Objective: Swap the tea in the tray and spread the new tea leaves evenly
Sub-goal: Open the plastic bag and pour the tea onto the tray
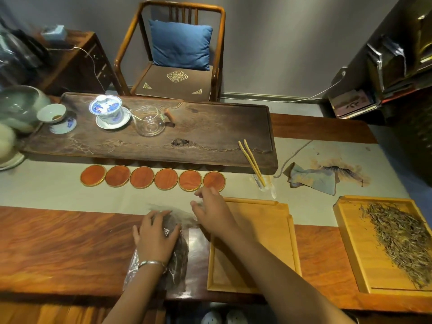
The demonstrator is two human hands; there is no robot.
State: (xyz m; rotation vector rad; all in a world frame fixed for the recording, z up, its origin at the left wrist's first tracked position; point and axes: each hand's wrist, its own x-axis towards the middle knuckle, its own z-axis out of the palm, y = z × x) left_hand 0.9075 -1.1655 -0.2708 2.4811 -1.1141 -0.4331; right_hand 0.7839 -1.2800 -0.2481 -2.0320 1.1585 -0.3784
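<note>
left hand (155, 237) flat on tea bag (180, 256)

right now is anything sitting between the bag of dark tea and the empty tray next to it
Nothing visible. The plastic bag of dark tea lies just left of the empty wooden tray, bare inside. The left hand rests on the bag; the right hand hovers at its far end, by the tray's corner.

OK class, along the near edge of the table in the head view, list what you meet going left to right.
Bag of dark tea under the left hand → empty tray → tray of green tea leaves.
</note>
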